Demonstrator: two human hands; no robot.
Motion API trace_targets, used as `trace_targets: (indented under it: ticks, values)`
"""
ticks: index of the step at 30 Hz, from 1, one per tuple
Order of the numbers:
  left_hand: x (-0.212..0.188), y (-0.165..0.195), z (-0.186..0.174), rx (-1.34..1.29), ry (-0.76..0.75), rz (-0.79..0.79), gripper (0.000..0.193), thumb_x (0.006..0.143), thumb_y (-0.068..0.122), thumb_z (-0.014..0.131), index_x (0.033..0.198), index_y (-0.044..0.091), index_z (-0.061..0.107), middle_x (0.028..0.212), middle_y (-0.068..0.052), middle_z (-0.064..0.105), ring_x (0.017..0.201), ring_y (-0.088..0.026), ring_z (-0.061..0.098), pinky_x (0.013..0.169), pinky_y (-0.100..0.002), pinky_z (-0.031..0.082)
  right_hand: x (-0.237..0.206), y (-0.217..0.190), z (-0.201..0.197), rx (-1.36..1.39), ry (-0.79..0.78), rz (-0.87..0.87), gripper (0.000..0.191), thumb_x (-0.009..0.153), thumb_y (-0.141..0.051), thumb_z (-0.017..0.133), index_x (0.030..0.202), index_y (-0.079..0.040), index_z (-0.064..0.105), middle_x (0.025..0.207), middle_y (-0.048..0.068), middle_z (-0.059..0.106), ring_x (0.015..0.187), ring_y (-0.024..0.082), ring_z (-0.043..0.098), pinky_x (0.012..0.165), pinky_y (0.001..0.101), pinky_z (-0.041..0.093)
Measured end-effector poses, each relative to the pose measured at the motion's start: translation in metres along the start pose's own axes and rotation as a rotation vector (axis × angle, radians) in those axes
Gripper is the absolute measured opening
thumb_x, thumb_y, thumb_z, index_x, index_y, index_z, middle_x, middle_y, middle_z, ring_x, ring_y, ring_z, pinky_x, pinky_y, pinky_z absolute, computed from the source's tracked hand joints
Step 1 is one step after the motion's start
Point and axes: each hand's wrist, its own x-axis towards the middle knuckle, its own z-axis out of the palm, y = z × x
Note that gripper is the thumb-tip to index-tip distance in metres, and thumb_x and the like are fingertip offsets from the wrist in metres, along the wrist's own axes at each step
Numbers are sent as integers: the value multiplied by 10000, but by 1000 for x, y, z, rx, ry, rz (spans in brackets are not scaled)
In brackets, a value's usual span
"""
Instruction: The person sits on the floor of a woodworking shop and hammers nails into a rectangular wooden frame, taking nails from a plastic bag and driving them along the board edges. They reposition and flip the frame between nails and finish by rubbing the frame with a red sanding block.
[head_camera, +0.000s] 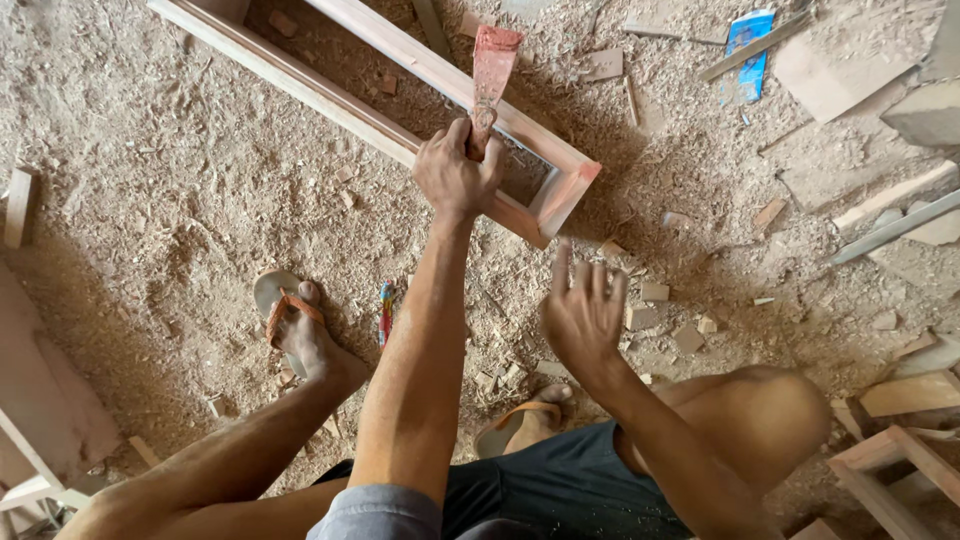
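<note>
My left hand (455, 170) grips the handle of a putty knife (492, 65) with a reddish, smeared blade pointing away from me. The blade lies over the near rail of a long wooden frame (570, 190) that rests on the sawdust floor. My right hand (583, 310) hangs in the air below the frame's corner, fingers spread and blurred, holding nothing. My feet in sandals (285, 305) stand on the floor under my arms.
Sawdust and small wood offcuts (655, 292) cover the floor. A blue packet (748, 55) and thin strips lie at the top right. Planks and wooden pieces (905, 395) sit at the right edge, more timber (40, 400) at the left.
</note>
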Motion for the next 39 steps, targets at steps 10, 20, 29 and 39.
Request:
trace_targets:
  ticks: [10,20,29,39]
  values:
    - [3,5,-4,17,-23,26,296,854,401,626,722,157,524,617,-72,561,610,-272,586,660,-456,465,0,-14,-7,50,-112,-7,1038,881,-180,689,1615,-110,-42,1172,269,662,1003,400,658,996,668,424]
    - [2,4,8,-28,97,102,300,869,401,622,710,149,582,636,-88,614,569,-289,612,563,-462,483,-2,-12,-28,-42,-228,-1,997,921,-264,630,1628,-112,-56,1203,349,635,951,390,654,982,695,442]
    - [-1,18,-20,-46,-168,0,372,912,423,690,780,94,577,677,-130,601,631,-335,581,616,-491,453,-11,30,-42,-33,-97,185,529,1008,-282,568,1471,-32,505,1115,241,706,876,315,682,753,469,564]
    - [4,3,-27,211,-418,260,333,950,403,521,828,111,624,900,-110,652,919,-272,583,1013,-492,389,-51,48,-72,168,12,357,558,981,-416,545,1460,-132,515,939,119,756,639,229,696,690,455,556]
